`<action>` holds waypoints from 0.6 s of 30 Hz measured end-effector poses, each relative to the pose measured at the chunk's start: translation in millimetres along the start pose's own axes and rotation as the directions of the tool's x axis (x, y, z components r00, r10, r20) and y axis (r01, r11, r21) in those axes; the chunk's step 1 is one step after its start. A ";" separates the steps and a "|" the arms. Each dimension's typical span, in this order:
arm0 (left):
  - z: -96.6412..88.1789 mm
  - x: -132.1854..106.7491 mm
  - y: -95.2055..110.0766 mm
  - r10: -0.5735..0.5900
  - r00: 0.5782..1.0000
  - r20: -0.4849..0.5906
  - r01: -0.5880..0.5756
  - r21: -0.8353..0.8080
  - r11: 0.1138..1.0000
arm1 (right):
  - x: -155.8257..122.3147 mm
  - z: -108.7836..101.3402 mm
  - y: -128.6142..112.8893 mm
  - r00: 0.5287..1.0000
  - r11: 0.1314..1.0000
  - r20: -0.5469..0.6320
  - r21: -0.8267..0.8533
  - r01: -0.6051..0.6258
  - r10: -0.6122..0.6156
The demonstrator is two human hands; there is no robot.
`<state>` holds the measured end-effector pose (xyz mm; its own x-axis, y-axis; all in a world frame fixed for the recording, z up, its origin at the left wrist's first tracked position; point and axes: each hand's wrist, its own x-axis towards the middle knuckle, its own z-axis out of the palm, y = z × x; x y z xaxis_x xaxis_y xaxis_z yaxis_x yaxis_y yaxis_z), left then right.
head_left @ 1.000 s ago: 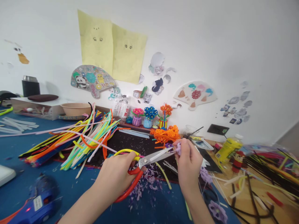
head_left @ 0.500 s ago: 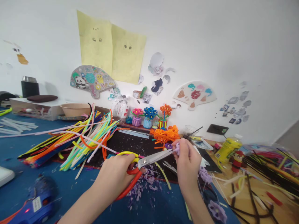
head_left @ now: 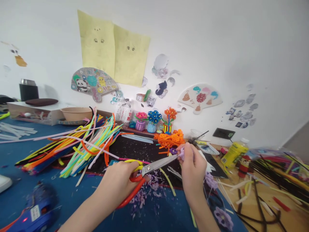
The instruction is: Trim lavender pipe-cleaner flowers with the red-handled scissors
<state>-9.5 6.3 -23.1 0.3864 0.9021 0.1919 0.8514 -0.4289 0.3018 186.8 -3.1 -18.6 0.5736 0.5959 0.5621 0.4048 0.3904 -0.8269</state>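
My left hand [head_left: 120,178] is closed round the handles of a pair of scissors [head_left: 158,163], one handle orange-red and the other yellow. The blades point right and their tips touch a small lilac pipe-cleaner flower [head_left: 182,153]. That flower is pinched in the fingers of my right hand [head_left: 193,169], which hide part of it. Below the blades lie purple fuzz clippings [head_left: 147,196]. Beside my right wrist are more lilac flowers [head_left: 223,218] on thin stems.
A pile of coloured pipe cleaners [head_left: 79,145] lies at left, with a blue glue gun [head_left: 40,211] nearer. Orange flowers [head_left: 170,138] and small flower pots [head_left: 151,127] stand at the back. A yellow bottle [head_left: 234,153] and a small red figure [head_left: 244,166] stand at right.
The whole view has shifted slightly to the left. The scissors still meet the lilac flower, and both hands keep nearly the same pose.
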 end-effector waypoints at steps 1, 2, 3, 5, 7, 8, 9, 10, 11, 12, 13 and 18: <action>-0.1 0.4 0.5 -0.004 1.000 0.005 0.004 -0.001 1.000 | 0.1 0.1 0.1 1.000 1.000 0.000 0.008 -0.002 0.002; 0.0 0.9 0.9 -0.005 1.000 0.010 0.005 0.000 1.000 | 0.2 0.2 0.0 1.000 1.000 0.001 0.013 -0.007 0.007; 0.2 1.3 1.0 -0.004 1.000 0.012 0.004 0.004 1.000 | 0.3 0.2 -0.1 1.000 1.000 0.002 0.015 -0.015 0.015; 0.7 1.7 1.0 0.000 1.000 0.015 0.000 0.005 1.000 | 0.4 0.1 -0.8 0.999 0.999 0.004 0.017 -0.037 0.037; 0.6 1.3 0.7 0.004 1.000 0.014 -0.004 -0.008 1.000 | 0.7 -0.1 -1.7 0.998 0.998 0.009 0.020 -0.064 0.064; 0.3 1.0 0.7 0.004 1.000 0.014 -0.003 -0.015 1.000 | 0.9 -0.3 -2.0 0.997 0.997 0.013 0.022 -0.078 0.078; -0.2 0.6 0.7 0.001 1.000 0.011 -0.001 -0.023 1.000 | 1.1 -0.4 -2.2 0.996 0.996 0.018 0.023 -0.090 0.090; -0.8 0.4 0.7 -0.002 1.000 0.011 0.002 -0.034 0.999 | 1.3 -0.6 -2.2 0.995 0.995 0.024 0.021 -0.099 0.098; -1.5 0.3 0.9 -0.004 1.000 0.013 0.005 -0.049 0.999 | 1.7 -0.8 -2.0 0.995 0.995 0.027 0.016 -0.101 0.101; -2.1 0.3 1.0 -0.007 1.000 0.019 0.008 -0.065 0.998 | 2.1 -1.0 -1.6 0.995 0.995 0.030 0.007 -0.098 0.098; -2.9 0.4 1.3 -0.014 1.000 0.024 0.016 -0.079 0.997 | 2.5 -1.3 -1.1 0.995 0.996 0.032 -0.009 -0.091 0.091; -7.4 0.1 4.3 -0.061 0.997 -0.045 0.058 -0.073 0.996 | 3.4 -1.5 1.5 0.996 0.991 0.060 -0.117 -0.065 0.072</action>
<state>-8.4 4.1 -14.9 0.3176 0.9236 0.2148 0.8442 -0.3786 0.3795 190.4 -1.5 -17.9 0.5578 0.6632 0.4990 0.4473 0.2662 -0.8538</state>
